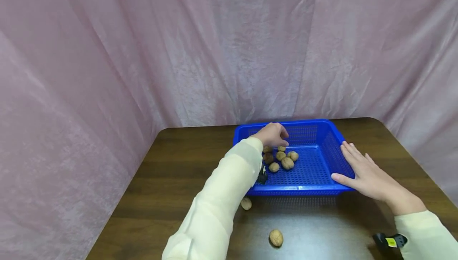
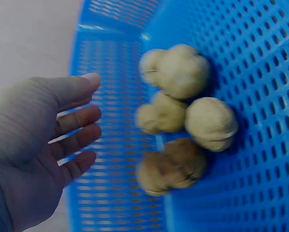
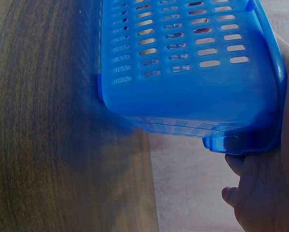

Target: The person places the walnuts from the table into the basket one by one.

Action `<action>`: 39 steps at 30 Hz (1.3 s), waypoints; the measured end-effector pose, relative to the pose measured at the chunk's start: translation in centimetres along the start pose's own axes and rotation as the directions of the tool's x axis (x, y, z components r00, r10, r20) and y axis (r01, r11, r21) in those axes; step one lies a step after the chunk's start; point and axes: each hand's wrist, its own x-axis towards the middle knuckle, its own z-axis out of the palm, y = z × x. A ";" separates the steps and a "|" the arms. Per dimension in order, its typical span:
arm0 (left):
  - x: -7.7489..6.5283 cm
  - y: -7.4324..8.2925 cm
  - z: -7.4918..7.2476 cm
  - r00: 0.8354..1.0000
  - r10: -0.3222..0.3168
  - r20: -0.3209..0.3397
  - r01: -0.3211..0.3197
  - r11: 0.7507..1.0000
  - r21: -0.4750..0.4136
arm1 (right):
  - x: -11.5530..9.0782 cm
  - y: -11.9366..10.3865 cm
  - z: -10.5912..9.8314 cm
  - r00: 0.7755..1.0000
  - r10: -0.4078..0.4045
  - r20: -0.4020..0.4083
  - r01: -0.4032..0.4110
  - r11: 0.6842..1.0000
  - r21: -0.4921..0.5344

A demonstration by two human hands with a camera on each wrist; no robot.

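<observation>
Several walnuts (image 1: 287,163) lie grouped at the left side of a blue perforated plastic basket (image 1: 315,168). Over the basket's left part hovers my left hand (image 1: 272,134), fingers loosely bent and apart. The left wrist view shows nothing in that hand (image 2: 42,140), with the walnuts (image 2: 211,123) a short way off from its fingertips. My right hand (image 1: 372,182) rests on the basket's right rim near the front corner, fingers extended along the side and thumb at the front. The right wrist view shows this hand (image 3: 265,188) against the basket's outer edge.
Two more walnuts stay outside on the brown wooden table (image 1: 186,172): one walnut (image 1: 276,237) nearer the front, another walnut (image 1: 246,203) just before the basket beside my left sleeve. Pink curtains (image 1: 250,45) hang behind the table.
</observation>
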 end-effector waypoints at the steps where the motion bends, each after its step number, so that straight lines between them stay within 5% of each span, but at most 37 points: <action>1: -0.6 0.1 -0.7 1.000 0.004 0.002 -0.004 1.000 0.002 | 0.2 0.0 -0.1 1.000 0.002 0.005 -0.002 1.000 -0.002; 8: -6.7 -0.2 -3.6 0.998 0.050 -0.033 -0.044 0.986 0.161 | 1.3 0.1 -0.2 1.000 -0.004 0.022 0.004 1.000 -0.008; 12: -10.5 -2.2 -2.4 0.993 0.020 -0.120 0.007 0.977 0.214 | 1.5 0.2 -0.2 1.000 -0.014 0.019 0.014 1.000 -0.005; 21: -16.8 -5.4 1.4 0.974 -0.130 -0.186 0.140 0.989 0.039 | 1.9 0.8 -0.1 1.000 -0.005 0.008 0.005 1.000 0.000; 26: -17.5 -5.4 2.7 0.972 -0.145 -0.184 0.145 0.989 -0.014 | 1.5 1.3 -0.2 1.000 0.018 -0.002 -0.018 1.000 -0.003; 39: -14.6 -6.3 3.8 0.945 -0.174 -0.276 0.145 0.982 -0.123 | 1.7 2.2 -0.3 0.996 0.057 -0.073 -0.058 0.998 -0.023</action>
